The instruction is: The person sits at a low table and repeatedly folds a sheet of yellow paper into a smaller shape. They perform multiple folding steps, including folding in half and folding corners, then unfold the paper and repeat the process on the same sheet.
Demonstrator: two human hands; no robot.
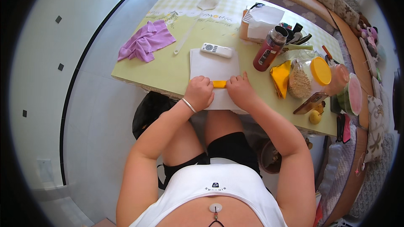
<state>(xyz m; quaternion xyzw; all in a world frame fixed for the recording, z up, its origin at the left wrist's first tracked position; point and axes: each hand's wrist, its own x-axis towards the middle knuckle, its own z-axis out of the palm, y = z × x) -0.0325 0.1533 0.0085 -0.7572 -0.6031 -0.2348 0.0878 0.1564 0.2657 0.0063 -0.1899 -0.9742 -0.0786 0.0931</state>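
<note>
A narrow folded yellow strip [219, 84], perhaps paper, lies level over a stack of white paper [213, 68] at the table's near edge. My left hand [200, 92] is closed on its left end, with a silver bangle at the wrist. On its right end, the fingers of my right hand [240, 89] are pinched. Only the middle of the strip shows between my hands. A white remote control [216, 50] rests on the far part of the paper stack.
The table [168, 75] also bears a crumpled purple cloth [147, 42], a white fly swatter [187, 33], a tissue box [252, 25], a dark red flask [269, 49], folded yellow sheets [280, 79], a yellow-lidded jar [301, 80], a phone [310, 103] and a cut watermelon [350, 96].
</note>
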